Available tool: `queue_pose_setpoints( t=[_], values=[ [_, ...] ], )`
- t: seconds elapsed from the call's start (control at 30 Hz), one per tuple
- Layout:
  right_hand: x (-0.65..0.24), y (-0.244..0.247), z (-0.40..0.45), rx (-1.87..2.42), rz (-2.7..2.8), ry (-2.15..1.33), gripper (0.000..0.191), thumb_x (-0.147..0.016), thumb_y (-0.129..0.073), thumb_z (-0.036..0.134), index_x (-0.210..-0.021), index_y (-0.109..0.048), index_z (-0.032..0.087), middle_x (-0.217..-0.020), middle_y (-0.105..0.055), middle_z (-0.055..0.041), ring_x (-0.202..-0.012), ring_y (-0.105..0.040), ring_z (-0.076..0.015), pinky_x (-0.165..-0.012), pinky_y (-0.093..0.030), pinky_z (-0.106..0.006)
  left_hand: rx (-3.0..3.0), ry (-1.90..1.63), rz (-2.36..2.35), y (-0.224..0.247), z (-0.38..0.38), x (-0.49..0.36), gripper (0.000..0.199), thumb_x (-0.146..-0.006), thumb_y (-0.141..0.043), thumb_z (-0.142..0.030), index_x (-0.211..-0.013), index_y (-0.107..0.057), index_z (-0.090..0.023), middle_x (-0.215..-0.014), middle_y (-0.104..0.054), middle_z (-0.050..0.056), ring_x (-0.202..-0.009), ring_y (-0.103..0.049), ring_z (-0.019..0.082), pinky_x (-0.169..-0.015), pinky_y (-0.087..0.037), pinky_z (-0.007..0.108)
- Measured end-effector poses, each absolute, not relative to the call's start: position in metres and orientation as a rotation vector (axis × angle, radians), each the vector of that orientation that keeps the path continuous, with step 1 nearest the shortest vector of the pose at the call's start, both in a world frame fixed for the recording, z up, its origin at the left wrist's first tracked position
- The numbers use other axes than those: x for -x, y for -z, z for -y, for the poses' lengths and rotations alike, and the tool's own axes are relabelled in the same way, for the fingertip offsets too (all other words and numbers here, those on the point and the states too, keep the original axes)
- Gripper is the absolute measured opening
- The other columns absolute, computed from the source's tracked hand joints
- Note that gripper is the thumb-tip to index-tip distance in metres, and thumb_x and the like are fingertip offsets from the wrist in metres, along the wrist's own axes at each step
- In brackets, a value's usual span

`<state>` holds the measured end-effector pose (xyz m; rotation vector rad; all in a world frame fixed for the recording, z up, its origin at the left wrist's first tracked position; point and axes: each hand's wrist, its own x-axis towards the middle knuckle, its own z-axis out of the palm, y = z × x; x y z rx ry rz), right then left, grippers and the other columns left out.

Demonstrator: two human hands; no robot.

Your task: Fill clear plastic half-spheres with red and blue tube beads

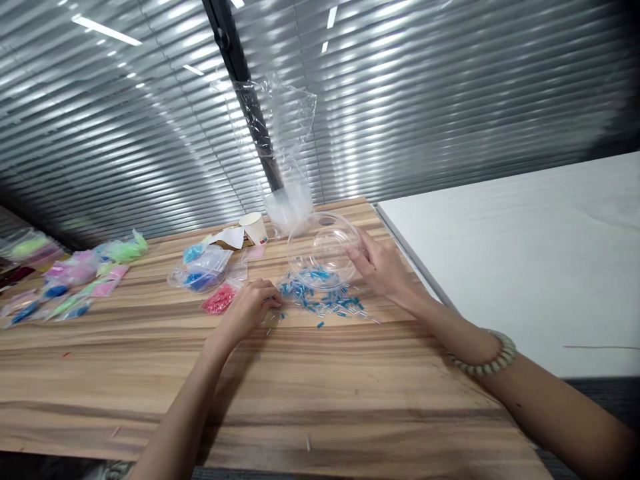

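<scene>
My right hand (pixel 381 268) grips the right rim of a clear plastic bowl (pixel 327 227), which is tilted with its opening facing me. Right below and in front of the bowl spreads a loose pile of small blue and clear tube pieces (pixel 325 303) on the wooden table. At the pile's left edge, my left hand (pixel 256 300) rests low on the table with its fingers curled together. Whatever those fingertips hold, if anything, is too small to make out. A bag of red pieces (pixel 219 299) lies just left of that hand.
Behind the left hand are a clear container with a blue bag (pixel 200 277), a paper cup (pixel 254 228) and a tall clear plastic bag (pixel 290 193). Colourful bags (pixel 80 270) lie at the far left. A white table (pixel 525 253) adjoins on the right; metallic blinds (pixel 425 100) stand behind.
</scene>
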<state>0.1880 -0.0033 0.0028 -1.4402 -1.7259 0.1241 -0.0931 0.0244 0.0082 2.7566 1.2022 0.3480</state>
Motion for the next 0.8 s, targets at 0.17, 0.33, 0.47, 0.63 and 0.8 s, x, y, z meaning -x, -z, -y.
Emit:
queue_pose_setpoints(
  t=[0.17, 0.33, 0.47, 0.63, 0.8],
  values=[
    [-0.188, -0.002, 0.003, 1.426, 1.743, -0.107, 0.053, -0.092, -0.032, 0.047, -0.128, -0.050, 0.014, -0.067, -0.063, -0.0035, -0.055, -0.054, -0.0192, -0.053, -0.029, -0.026, -2.756, -0.341, -1.207, -0.006, -0.026, 0.094, 0.015, -0.078, -0.055, -0.006, -0.072, -0.065, -0.017, -0.077, -0.065, 0.005, -0.078, -0.058, 0.018, -0.074, -0.042, 0.029],
    [-0.188, -0.002, 0.003, 1.429, 1.755, -0.124, 0.055, -0.092, -0.031, 0.048, -0.131, -0.048, 0.014, -0.066, -0.063, -0.0028, -0.055, -0.055, -0.0188, -0.053, -0.031, -0.026, -2.794, -0.471, -1.215, -0.010, -0.023, 0.091, 0.017, -0.083, -0.047, -0.009, -0.075, -0.060, -0.017, -0.075, -0.063, 0.004, -0.076, -0.056, 0.017, -0.070, -0.042, 0.028],
    [-0.187, -0.001, 0.003, 1.422, 1.763, -0.148, 0.057, -0.092, -0.030, 0.049, -0.132, -0.048, 0.012, -0.066, -0.063, -0.0030, -0.056, -0.054, -0.0185, -0.053, -0.032, -0.026, -2.841, -0.958, -1.212, -0.021, -0.014, 0.083, 0.019, -0.090, -0.042, -0.015, -0.079, -0.057, -0.019, -0.077, -0.063, 0.003, -0.078, -0.056, 0.015, -0.071, -0.043, 0.028],
    [-0.185, -0.002, 0.005, 1.374, 1.835, -0.209, 0.056, -0.092, -0.033, 0.047, -0.135, -0.044, 0.013, -0.068, -0.064, -0.0025, -0.059, -0.056, -0.0186, -0.057, -0.035, -0.026, -2.906, -1.325, -1.067, -0.024, -0.003, 0.073, 0.018, -0.090, -0.045, -0.014, -0.079, -0.058, -0.019, -0.077, -0.066, 0.003, -0.075, -0.058, 0.013, -0.070, -0.044, 0.028],
    [-0.182, -0.004, 0.008, 1.305, 1.896, -0.258, 0.053, -0.092, -0.035, 0.045, -0.136, -0.044, 0.016, -0.076, -0.066, -0.0029, -0.061, -0.057, -0.0182, -0.058, -0.035, -0.025, -3.020, -1.267, -0.828, -0.009, 0.001, 0.066, 0.019, -0.088, -0.046, -0.008, -0.087, -0.062, -0.019, -0.083, -0.069, 0.004, -0.077, -0.059, 0.013, -0.069, -0.045, 0.026]
  ],
)
